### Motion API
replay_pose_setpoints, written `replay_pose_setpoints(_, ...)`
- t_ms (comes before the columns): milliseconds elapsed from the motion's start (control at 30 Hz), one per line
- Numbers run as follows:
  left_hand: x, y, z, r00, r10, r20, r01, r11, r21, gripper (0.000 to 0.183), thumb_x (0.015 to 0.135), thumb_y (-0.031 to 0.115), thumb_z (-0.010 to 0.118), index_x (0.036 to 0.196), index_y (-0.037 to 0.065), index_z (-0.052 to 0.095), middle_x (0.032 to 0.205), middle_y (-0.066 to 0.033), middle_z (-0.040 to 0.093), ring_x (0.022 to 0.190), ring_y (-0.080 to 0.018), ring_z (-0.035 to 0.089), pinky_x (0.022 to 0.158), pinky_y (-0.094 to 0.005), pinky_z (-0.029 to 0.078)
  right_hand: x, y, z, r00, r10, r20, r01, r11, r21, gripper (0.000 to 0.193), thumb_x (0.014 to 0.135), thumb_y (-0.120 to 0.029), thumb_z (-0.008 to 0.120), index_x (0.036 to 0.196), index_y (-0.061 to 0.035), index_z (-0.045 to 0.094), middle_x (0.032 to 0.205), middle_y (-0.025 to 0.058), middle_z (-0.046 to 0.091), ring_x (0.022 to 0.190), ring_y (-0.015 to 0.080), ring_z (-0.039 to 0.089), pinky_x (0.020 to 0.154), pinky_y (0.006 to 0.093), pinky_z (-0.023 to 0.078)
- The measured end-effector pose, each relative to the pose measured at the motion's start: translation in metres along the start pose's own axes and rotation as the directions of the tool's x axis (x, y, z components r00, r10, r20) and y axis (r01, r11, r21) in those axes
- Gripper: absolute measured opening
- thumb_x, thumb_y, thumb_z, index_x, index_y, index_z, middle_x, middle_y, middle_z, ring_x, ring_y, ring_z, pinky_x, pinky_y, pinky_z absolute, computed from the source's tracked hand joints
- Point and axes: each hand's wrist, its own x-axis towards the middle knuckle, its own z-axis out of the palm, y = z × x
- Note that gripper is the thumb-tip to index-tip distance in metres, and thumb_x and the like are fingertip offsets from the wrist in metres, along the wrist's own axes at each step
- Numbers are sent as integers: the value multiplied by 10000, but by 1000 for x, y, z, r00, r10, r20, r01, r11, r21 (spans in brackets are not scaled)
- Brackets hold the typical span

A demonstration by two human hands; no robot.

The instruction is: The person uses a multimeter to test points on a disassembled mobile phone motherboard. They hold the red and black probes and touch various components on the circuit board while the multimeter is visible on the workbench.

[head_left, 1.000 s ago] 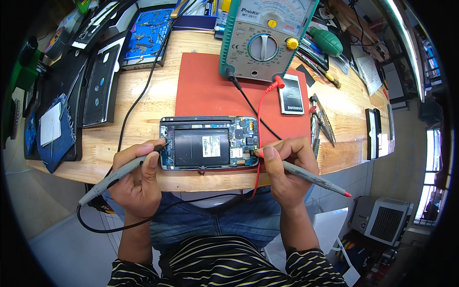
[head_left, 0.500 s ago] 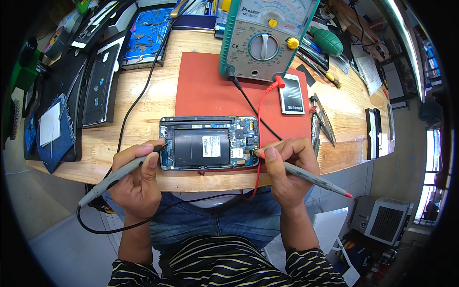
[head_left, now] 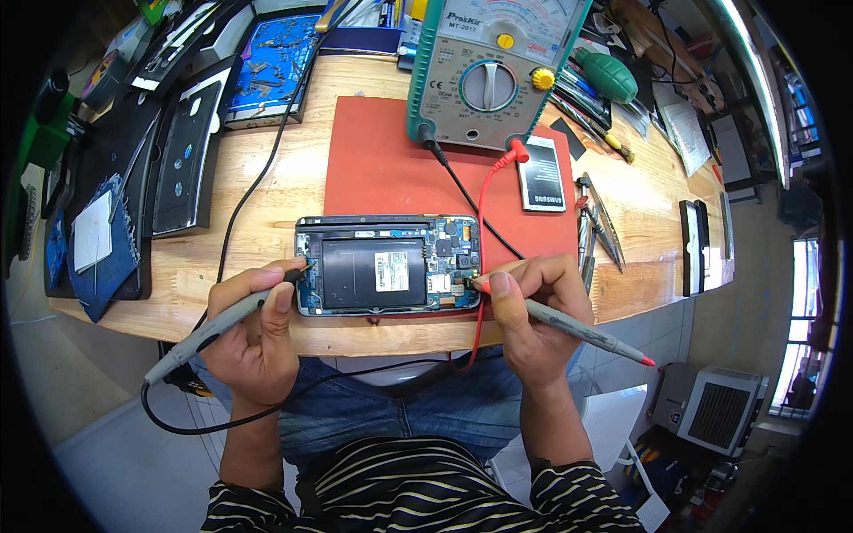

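An opened smartphone (head_left: 378,266) lies sideways on the red mat's near edge, its circuit board and black battery bay bare. My left hand (head_left: 258,333) is closed on a grey probe with a black tip end (head_left: 213,330), its point at the phone's left end. In my closed right hand (head_left: 542,320) is a grey probe with a red tip end (head_left: 586,335), pointing at the board's lower right corner. Whether either tip actually touches metal is too small to tell. Black and red leads run to an analog multimeter (head_left: 489,89) standing behind the phone.
Beneath the phone and multimeter is a red mat (head_left: 391,160). A phone battery (head_left: 541,175) lies right of the multimeter, near tweezers (head_left: 607,226). Farther back sits a green air blower (head_left: 609,77). Phone frames (head_left: 187,160) and a blue tray of small parts (head_left: 271,67) stand at left.
Both hands keep their places with the probes at the phone. Otherwise nothing has visibly moved beyond a very slight shift of the whole view.
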Motion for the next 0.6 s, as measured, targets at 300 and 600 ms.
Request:
replay_pose_setpoints(300, -1, 0, 0, 1000, -6, 7, 6, 1000, 12, 147, 947, -18, 586, 1081, -57, 540, 985, -214, 675, 951, -264, 695, 837, -300, 549, 0, -1, -1, 1000, -15, 10, 14, 1000, 11, 208, 890, 41, 662, 817, -11, 474, 702, 78, 632, 593, 61, 567, 526, 212, 476)
replay_pose_setpoints(600, -2, 4, 1, 997, -77, -8, 77, 997, -26, 118, 959, -7, 576, 1062, -53, 541, 996, -211, 687, 948, -218, 663, 886, -281, 490, 1, -1, -1, 1000, -6, 15, 6, 1000, 13, 208, 890, 38, 664, 819, -10, 475, 703, 79, 631, 607, 69, 577, 540, 217, 485)
